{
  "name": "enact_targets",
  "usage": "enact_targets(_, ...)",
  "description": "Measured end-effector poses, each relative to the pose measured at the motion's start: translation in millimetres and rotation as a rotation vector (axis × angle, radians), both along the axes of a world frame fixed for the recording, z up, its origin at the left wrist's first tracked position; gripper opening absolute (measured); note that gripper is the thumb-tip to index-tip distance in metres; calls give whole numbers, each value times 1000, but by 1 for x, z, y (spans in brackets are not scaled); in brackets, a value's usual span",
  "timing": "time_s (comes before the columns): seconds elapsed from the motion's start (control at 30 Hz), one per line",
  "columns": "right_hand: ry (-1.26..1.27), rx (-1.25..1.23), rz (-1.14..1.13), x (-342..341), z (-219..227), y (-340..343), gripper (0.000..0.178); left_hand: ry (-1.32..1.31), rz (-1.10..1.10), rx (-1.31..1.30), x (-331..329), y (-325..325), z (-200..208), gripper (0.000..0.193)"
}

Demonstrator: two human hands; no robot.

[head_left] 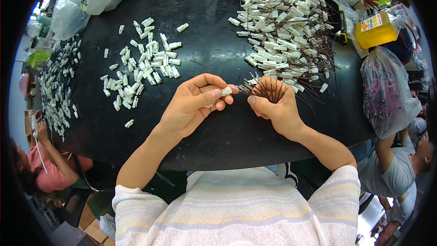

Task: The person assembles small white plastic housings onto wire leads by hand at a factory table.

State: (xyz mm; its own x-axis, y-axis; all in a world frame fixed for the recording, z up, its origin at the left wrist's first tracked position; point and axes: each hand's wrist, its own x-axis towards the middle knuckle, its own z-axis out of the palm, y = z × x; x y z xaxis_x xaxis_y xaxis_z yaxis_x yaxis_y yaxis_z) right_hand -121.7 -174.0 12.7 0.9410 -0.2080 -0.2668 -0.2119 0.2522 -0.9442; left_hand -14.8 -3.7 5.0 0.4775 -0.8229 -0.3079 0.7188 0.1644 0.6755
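Between the thumb and fingers of my left hand (193,102) is a small white plastic connector housing (226,91). Another white piece shows partly in that palm. My right hand (280,109) grips a bunch of thin brown wires (268,89) with metal tips fanned toward the left hand. The tips lie close to the housing; I cannot tell whether one is inside it. To the left, loose white housings (145,64) lie scattered on the black table (205,132). Beyond my right hand is a large heap of white housings with brown wires (282,27).
More small white pieces (57,89) cover the far left of the table, where a person in pink (52,164) sits. Plastic bags (86,4) lie at the back left. On the right are a yellow liquid bottle (378,28), a bag of reddish wires (387,93) and people in grey.
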Motion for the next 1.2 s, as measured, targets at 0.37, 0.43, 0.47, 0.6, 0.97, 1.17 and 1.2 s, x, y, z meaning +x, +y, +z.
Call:
enact_targets(0.37,15,-42,45,1,2,-1,11,-395,-36,126,-4,0,6,11)
enact_targets(0.43,11,-21,36,1,2,-1,11,-473,-51,165,-6,-1,9,10)
enact_targets(0.47,13,-9,31,1,3,-1,10,-443,-72,165,-7,-1,9,10)
enact_targets(0.6,-75,-116,23,-2,-7,1,10,-402,-81,171,-12,-4,7,11)
enact_targets(0.97,-88,-269,-28,-1,-3,-7,11,71,9,-36,7,-1,4,26)
enact_targets(1.17,-157,-381,-50,-3,-5,-6,12,64,25,-74,9,4,5,32)
enact_targets(1.2,-170,-340,-87,-4,-6,-6,10,31,38,-44,9,4,4,29)
